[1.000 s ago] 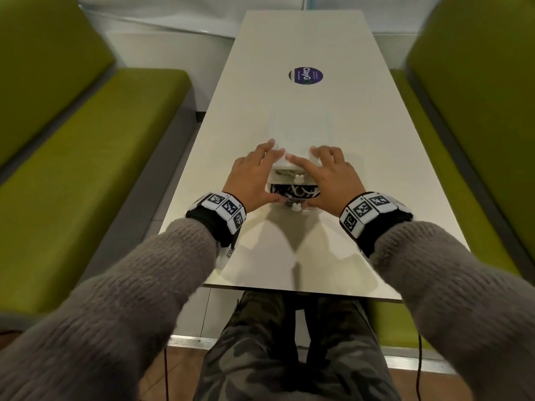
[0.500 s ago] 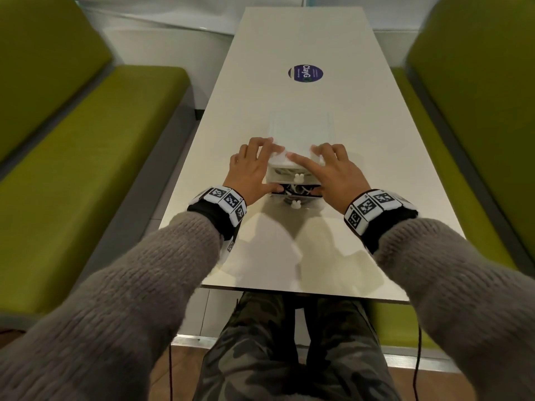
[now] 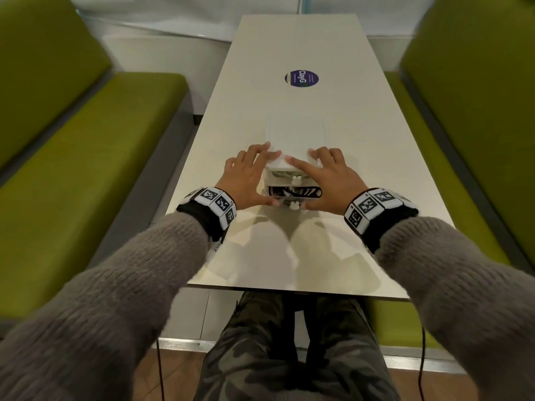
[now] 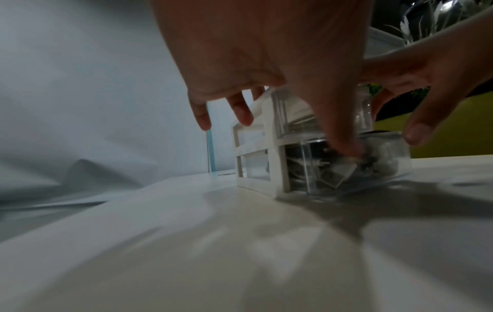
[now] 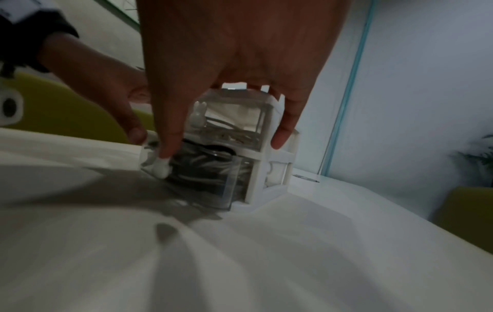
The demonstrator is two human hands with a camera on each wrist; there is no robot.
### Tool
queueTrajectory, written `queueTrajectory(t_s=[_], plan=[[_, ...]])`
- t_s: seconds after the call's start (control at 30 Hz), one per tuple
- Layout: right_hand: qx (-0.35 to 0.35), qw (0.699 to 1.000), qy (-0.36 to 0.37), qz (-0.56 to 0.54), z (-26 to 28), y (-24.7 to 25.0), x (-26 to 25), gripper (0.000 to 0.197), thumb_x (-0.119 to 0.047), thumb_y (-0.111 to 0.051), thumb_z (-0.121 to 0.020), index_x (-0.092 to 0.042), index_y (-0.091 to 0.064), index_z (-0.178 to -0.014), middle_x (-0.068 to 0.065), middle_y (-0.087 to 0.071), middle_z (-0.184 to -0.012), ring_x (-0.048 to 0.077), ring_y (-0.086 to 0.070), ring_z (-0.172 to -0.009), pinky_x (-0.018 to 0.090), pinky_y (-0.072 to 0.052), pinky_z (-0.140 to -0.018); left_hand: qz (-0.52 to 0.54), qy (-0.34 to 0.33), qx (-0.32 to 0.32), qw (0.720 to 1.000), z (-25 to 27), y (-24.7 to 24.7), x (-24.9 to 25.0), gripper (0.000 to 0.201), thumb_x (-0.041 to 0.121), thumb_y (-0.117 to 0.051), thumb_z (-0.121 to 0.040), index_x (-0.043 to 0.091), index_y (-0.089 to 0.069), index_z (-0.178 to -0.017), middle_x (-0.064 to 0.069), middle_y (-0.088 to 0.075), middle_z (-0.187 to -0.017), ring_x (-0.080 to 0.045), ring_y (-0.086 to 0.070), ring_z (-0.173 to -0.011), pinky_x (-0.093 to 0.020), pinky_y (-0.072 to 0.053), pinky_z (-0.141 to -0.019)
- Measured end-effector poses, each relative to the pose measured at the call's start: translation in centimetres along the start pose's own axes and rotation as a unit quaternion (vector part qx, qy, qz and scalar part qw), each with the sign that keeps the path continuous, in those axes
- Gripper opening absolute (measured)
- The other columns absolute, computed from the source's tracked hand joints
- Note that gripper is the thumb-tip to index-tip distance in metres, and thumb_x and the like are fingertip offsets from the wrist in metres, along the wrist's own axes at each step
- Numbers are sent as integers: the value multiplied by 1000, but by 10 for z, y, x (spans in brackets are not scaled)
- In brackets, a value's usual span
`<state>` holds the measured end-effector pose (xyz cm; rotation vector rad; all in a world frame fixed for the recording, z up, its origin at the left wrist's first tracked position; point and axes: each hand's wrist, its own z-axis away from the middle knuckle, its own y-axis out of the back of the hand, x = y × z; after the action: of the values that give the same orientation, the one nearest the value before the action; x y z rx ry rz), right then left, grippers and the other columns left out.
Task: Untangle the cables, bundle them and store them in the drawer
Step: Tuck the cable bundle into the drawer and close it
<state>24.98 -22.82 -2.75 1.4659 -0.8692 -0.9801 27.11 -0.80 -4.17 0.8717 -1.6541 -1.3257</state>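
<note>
Clear drawer (image 3: 292, 196) pressed by both spread hands (image 3: 292, 180).

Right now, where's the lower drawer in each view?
Head: lower drawer at centre, part open, between both thumbs.
Left wrist: right of centre, clear, cables inside, behind the left thumb.
Right wrist: centre-left, dark cables inside.
Shared landmark: the white frame of the drawer unit.

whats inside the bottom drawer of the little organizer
Through the clear bottom drawer, pulled partly out, dark and white coiled cables show. How they are tied, and whatever lies in the back part inside the white frame, is hidden. Both thumbs press its front.
</note>
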Motion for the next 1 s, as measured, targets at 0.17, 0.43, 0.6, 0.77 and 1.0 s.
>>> queueTrajectory(t_s=[0.17, 0.43, 0.6, 0.77, 1.0], plan=[[42, 999, -8, -9, -2, -5, -7, 92, -30, -81, -70, -37, -31, -146, 10, -35, -139, 29, -27, -126, 38, -50, -80, 3, 8, 24, 1000, -1, -2, 4, 104, 52, -80, -61, 27, -24, -145, -2, -24, -146, -25, -36, -124, -44, -32, -100], [84, 996, -8, -38, -9, -13, -4, 75, -27, -80, -71, -34, -46, -138, 12, -42, -128, 30, -32, -116, 34, -44, -63, 46, 20, 53, 997, -8, -5, 6, 97, 44, -81, -61, 19, -33, -141, -6, -33, -137, -26, -38, -120, -43, -35, -96], [64, 997, 22, -38, -8, -8, 12, 80, -6, -67, -82, -43, -34, -144, 11, -41, -133, 34, -34, -119, 40, -52, -73, 71, 37, 77, 994, -10, -4, 11, 89, 73, -59, -61, 23, -39, -132, 0, -37, -129, -21, -41, -115, -43, -31, -96], [92, 994, 39, -30, -6, -17, 9, 86, 5, -69, -73, -41, -41, -141, 15, -50, -123, 37, -42, -108, 39, -53, -56, 11, 101, 135, 986, -10, -13, 30, 87, 75, -41, -51, 24, -46, -121, 0, -44, -119, -22, -46, -107, -46, -34, -95], [118, 992, 47, -15, -8, -24, 11, 103, 12, -71, -66, -44, -29, -141, 14, -52, -121, 27, -31, -103, 35, -52, -48, -109, 124, 131, 978, -11, -13, 40, 77, 67, -61, -66, 21, -41, -125, -2, -43, -122, -23, -44, -107, -54, -28, -101]])
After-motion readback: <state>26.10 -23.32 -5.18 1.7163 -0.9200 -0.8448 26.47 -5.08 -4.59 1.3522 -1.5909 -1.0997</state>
